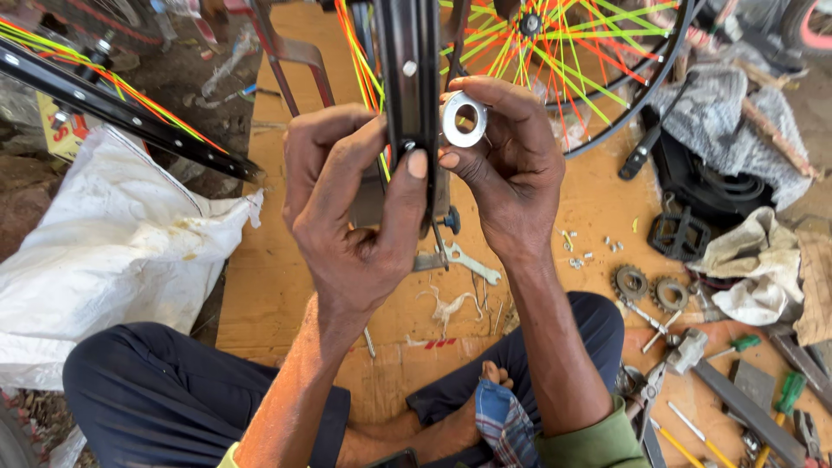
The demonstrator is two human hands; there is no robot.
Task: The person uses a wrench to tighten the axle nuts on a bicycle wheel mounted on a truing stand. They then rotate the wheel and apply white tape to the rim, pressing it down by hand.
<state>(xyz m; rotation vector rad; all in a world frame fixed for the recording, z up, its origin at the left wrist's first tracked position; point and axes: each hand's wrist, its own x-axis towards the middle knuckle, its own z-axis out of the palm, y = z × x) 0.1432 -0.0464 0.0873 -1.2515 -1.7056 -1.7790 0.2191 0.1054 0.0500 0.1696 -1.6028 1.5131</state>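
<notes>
Our left hand (pixel 351 208) covers the lower part of the black rim (pixel 414 78), whose top runs off the frame. The spoked wheel (pixel 572 61) is cropped above. Small bits (pixel 589 250) on the wooden surface (pixel 277 286) are too tiny to identify.

Hands at a wheel rim, washer held up

Left hand (pixel 355 208) gripping black rim (pixel 413 78), thumb pressed on its edge; right hand (pixel 507 165) pinching silver washer (pixel 464 119) just beside. Sprockets (pixel 648 289) right on wooden board (pixel 269 286), white sack (pixel 113 251) left.
</notes>
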